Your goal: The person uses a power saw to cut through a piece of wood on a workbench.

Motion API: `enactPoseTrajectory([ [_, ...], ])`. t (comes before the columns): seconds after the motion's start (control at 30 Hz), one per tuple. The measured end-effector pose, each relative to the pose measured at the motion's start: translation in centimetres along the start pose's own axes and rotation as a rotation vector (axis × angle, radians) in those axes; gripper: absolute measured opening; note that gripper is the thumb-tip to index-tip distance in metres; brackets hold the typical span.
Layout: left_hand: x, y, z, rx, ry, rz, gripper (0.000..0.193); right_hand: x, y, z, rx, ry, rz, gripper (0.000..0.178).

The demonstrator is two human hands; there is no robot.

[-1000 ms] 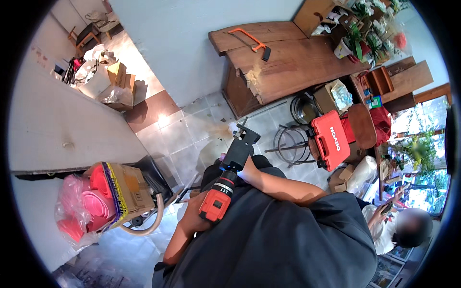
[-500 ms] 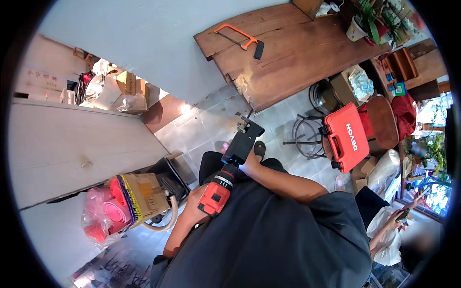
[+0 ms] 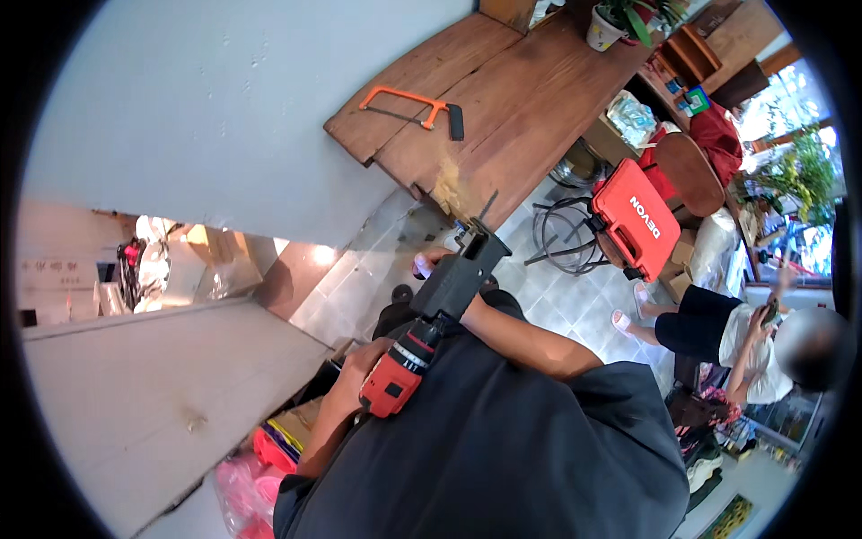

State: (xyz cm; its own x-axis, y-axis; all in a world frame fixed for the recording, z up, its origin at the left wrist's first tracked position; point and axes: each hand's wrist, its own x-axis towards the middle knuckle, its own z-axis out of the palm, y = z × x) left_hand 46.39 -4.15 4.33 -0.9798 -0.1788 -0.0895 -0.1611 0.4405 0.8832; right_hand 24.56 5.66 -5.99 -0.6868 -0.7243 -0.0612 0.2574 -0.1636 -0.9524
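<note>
A red and black cordless drill (image 3: 392, 377) with a black saw attachment (image 3: 461, 275) on its front is in front of my dark shirt. My left hand (image 3: 353, 375) is closed round the drill's handle, which is mostly hidden. From beneath, my right hand (image 3: 429, 260) grips the attachment; its fingers show past the far left side, and its palm is hidden. A thin saw blade (image 3: 489, 207) sticks out of the front, pointing at the brown wooden tabletop (image 3: 530, 99). Whether it touches the wood I cannot tell. On the tabletop lies an orange hacksaw (image 3: 417, 106) with a black handle.
A red tool case (image 3: 636, 220) rests on a round stool to the right. Beyond it stands a person (image 3: 763, 346) in a white top. A pale wall (image 3: 224, 117) borders the tabletop's left end. Pink plastic items (image 3: 247, 485) sit low on the left. A potted plant (image 3: 606, 31) stands at the back.
The view has turned, and the tabletop, hacksaw and red case sit further left. The drill's blade now shows against the table edge. More of the other person has come into view.
</note>
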Motion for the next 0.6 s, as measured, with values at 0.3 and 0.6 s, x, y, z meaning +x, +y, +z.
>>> enactPoseTrajectory([
  [0.3, 0.5, -7.0, -6.9, -0.196, -0.064, 0.167, 0.031, 3.4, -3.0, 7.0, -0.288, 0.195, -0.600, 0.021],
  [0.6, -1.2, -10.7, -9.3, -0.278, -0.171, 0.155, 0.040, -0.4, -2.5, 10.8, -0.081, 0.465, -0.134, 0.021],
])
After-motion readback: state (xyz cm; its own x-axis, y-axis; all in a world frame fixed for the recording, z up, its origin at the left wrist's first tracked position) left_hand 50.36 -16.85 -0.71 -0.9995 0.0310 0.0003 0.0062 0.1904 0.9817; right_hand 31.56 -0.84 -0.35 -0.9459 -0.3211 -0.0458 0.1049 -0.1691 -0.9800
